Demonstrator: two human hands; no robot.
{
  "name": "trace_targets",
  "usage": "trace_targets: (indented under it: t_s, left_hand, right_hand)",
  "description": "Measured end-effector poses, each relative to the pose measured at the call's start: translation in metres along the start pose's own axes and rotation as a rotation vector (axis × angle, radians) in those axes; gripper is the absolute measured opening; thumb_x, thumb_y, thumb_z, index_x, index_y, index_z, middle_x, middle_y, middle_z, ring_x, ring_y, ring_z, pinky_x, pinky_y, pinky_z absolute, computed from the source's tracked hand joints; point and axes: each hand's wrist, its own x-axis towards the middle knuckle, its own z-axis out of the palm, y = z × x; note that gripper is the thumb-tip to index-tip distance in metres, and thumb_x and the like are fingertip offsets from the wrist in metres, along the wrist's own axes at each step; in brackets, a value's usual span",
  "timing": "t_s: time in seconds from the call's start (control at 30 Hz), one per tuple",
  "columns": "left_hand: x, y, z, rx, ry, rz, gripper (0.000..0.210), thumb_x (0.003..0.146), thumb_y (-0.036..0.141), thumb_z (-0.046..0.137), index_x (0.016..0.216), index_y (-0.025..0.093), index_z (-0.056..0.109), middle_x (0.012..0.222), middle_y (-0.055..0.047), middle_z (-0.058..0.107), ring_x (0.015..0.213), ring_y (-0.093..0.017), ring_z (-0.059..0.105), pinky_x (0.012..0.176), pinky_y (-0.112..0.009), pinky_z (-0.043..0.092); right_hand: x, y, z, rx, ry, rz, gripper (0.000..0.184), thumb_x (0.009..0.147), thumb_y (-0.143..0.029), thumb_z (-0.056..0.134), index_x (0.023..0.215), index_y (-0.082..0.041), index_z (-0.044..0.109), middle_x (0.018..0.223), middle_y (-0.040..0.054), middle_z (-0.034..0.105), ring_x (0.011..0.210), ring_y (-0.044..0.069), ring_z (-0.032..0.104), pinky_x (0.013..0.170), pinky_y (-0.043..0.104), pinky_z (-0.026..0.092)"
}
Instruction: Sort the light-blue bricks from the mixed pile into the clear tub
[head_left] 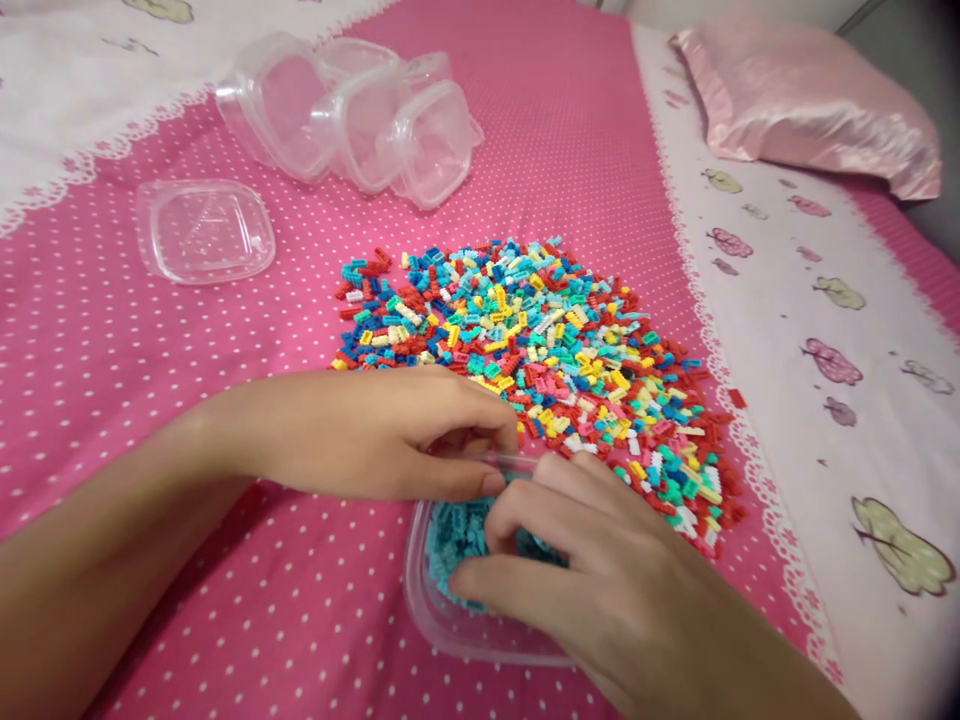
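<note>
A clear plastic container (pixel 424 630) stands on the bedspread in front of me, partly filled with small teal toy bricks (pixel 457 535). My left hand (pixel 382 430) reaches across its far left rim, fingers curled and thumb tip close to the rim. What its fingertips hold, if anything, is hidden. Over the container's right side is my right hand (pixel 600 560), its fingers bent down and its thumb touching the teal bricks, with a gap between thumb and forefinger. Just beyond both hands spreads a pile of mixed-colour toy bricks (pixel 525 320).
Several clear empty containers (pixel 360 120) lie tipped together at the back left. A clear lid (pixel 210 232) lies flat nearer me. At the back right rests a pink satin pillow (pixel 810 105). One red brick (pixel 737 398) sits apart by the lace trim of the bedspread (pixel 300 600).
</note>
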Motion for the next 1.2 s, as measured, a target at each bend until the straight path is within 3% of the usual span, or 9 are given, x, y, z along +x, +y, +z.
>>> trace_targets:
  t_s: [0.1,0.27,0.43,0.63,0.8,1.2]
  left_hand:
    - [-0.0003,0.0002,0.0000,0.010,0.004,-0.007,0.015,0.100,0.027,0.050,0.094,0.019,0.061,0.086,0.001,0.067,0.073,-0.013,0.060,0.059,-0.021,0.043]
    - [-0.0013,0.0005,0.0000,0.038,0.023,0.004,0.016,0.099,0.029,0.051,0.093,0.018,0.061,0.083,0.001,0.066,0.070,-0.012,0.058,0.057,-0.022,0.041]
    - [-0.0016,0.0006,0.0004,0.051,0.036,0.001,0.017,0.099,0.029,0.052,0.090,0.018,0.061,0.080,0.002,0.064,0.068,-0.012,0.056,0.057,-0.022,0.040]
    - [-0.0017,0.0012,0.0003,0.073,0.036,0.000,0.016,0.099,0.028,0.052,0.090,0.019,0.059,0.081,0.003,0.064,0.068,-0.011,0.056,0.056,-0.021,0.040]
    - [-0.0017,0.0011,-0.0001,0.084,0.027,-0.001,0.015,0.099,0.028,0.051,0.091,0.019,0.060,0.081,0.003,0.065,0.068,-0.011,0.057,0.056,-0.020,0.041]
    - [-0.0030,0.0020,0.0009,0.064,0.045,-0.016,0.013,0.097,0.026,0.053,0.091,0.019,0.062,0.081,0.002,0.065,0.069,-0.012,0.057,0.057,-0.021,0.040]
  right_hand:
    - [-0.0006,-0.0002,-0.0021,0.009,-0.020,0.007,0.018,0.097,-0.015,0.061,0.088,-0.025,0.072,0.082,-0.0015,0.064,0.080,0.016,0.052,0.072,0.029,0.039]
    - [0.0005,0.0013,-0.0038,-0.010,0.021,-0.010,0.032,0.103,-0.013,0.047,0.079,-0.021,0.067,0.077,-0.0003,0.061,0.074,0.016,0.048,0.070,0.030,0.036]
    - [0.0029,0.0005,0.0011,-0.013,0.147,-0.103,0.042,0.105,-0.015,0.041,0.069,-0.022,0.061,0.069,-0.0023,0.056,0.070,0.016,0.043,0.068,0.031,0.032]
    - [0.0028,0.0013,0.0027,-0.005,0.140,-0.090,0.038,0.103,-0.015,0.047,0.071,-0.023,0.065,0.073,-0.0026,0.058,0.074,0.016,0.046,0.071,0.031,0.034]
    - [-0.0005,0.0032,-0.0029,-0.031,0.022,0.005,0.031,0.101,-0.012,0.051,0.077,-0.023,0.068,0.077,-0.0009,0.059,0.074,0.016,0.047,0.071,0.031,0.034]
    - [-0.0005,0.0009,-0.0032,-0.010,0.010,0.010,0.031,0.101,-0.013,0.050,0.077,-0.022,0.068,0.076,0.0004,0.057,0.073,0.017,0.049,0.067,0.032,0.035]
